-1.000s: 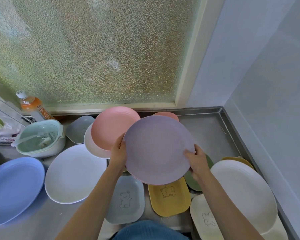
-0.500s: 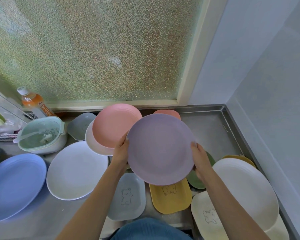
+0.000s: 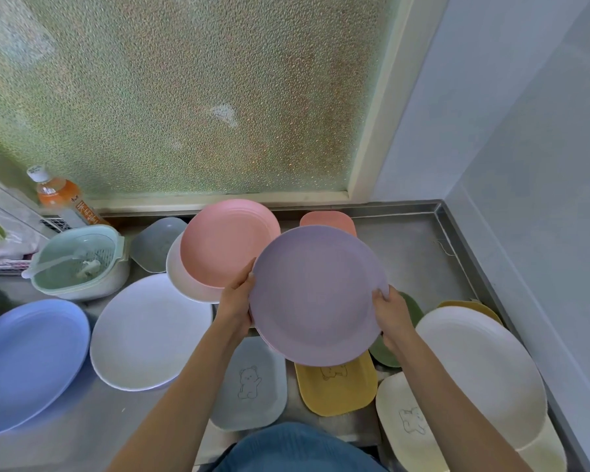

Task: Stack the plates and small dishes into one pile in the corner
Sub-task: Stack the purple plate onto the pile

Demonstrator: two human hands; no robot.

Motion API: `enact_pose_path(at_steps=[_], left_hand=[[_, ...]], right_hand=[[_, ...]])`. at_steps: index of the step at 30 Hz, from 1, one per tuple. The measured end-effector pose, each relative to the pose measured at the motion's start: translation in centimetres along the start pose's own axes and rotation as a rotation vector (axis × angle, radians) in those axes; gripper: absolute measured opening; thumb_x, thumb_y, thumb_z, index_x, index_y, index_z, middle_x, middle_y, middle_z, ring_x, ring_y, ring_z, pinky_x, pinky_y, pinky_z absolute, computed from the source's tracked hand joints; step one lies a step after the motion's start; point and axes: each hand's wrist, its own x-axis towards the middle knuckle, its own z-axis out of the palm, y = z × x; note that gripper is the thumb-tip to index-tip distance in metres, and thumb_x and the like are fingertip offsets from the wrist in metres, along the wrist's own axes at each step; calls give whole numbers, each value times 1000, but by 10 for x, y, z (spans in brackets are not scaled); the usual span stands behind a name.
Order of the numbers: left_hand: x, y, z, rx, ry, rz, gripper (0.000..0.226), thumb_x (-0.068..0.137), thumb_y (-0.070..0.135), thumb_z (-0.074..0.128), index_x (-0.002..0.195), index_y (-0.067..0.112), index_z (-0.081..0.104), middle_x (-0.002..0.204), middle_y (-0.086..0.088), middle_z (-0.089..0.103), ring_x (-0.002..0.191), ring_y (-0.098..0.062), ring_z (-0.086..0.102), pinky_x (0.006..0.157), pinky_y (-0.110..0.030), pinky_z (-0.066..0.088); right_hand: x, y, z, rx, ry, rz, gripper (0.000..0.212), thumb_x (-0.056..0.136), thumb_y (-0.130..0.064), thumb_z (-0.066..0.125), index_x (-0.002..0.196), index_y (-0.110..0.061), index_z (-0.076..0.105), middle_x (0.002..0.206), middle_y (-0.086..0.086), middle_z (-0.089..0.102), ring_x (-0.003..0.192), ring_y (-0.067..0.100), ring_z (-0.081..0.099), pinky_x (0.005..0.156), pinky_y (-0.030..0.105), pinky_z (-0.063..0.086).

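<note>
A round lilac plate [image 3: 315, 294] is held in the air over the steel counter [image 3: 409, 253], with a pinkish rim showing under its lower left edge. My left hand [image 3: 237, 299] grips its left rim and my right hand [image 3: 390, 315] grips its right rim. Behind it a pink plate [image 3: 223, 241] rests on a pale pink plate [image 3: 184, 284]. On the counter lie a white oval plate [image 3: 147, 332], a blue oval plate [image 3: 24, 362], a large white plate [image 3: 481, 369], a grey bear dish [image 3: 252, 383], a yellow bear dish [image 3: 338, 386] and a cream bear dish [image 3: 409, 427].
The back right corner of the counter is bare steel, beside a salmon dish [image 3: 327, 221]. A green dish [image 3: 411, 308] and a mustard dish [image 3: 470, 306] peek out on the right. A grey dish [image 3: 154, 243], a mint strainer bowl [image 3: 79, 264] and an orange bottle [image 3: 60, 197] stand at back left.
The lilac plate has moved a little to the right and toward the back corner in both hands. The plates on the counter have not moved.
</note>
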Motion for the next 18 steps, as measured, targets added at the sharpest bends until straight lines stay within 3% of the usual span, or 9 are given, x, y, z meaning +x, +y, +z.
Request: enact_pose_path(at_steps=[2,5,11,14,16,18], left_hand=[[1,1,3,41,-1,17,20,93,24,55,104,35,67,102,10,68,91,-18,64,69,-34,55],[1,1,6,126,-10,61,22,95,28,52,113,33,63,105,11,67,93,-15,63,65,-29,52],[2,-8,5,297,-49,164,30,99,28,41,123,34,57,115,13,62,106,-15,58,89,-38,48],[5,-12,2,332,-45,162,31,98,30,41,125,36,56,121,11,62,110,-17,57,92,-41,49],[6,-14,-1,307,-39,123,31,98,33,42,124,35,57,120,8,63,108,-20,59,88,-42,51],[6,-15,-4,232,-36,42,29,96,38,47,122,32,58,112,5,66,100,-22,62,79,-40,54]], right_hand=[[0,2,1,5,4,3,21,97,-12,38,106,-24,53,92,-6,60,87,19,57,85,41,49],[-1,7,1,2,27,10,18,96,-9,41,105,-22,49,92,-4,59,84,18,56,83,42,49],[-4,8,2,-31,54,0,14,93,-7,44,97,-20,48,88,-2,57,87,24,54,86,47,48],[-7,9,2,-44,56,12,17,93,-7,42,93,-22,50,104,12,61,91,27,56,87,48,48],[-9,10,1,-54,38,30,19,94,-9,40,89,-24,51,109,16,60,93,30,57,89,48,48],[-9,9,0,-14,4,75,19,97,-16,36,106,-19,52,114,11,59,95,24,56,90,44,48]])
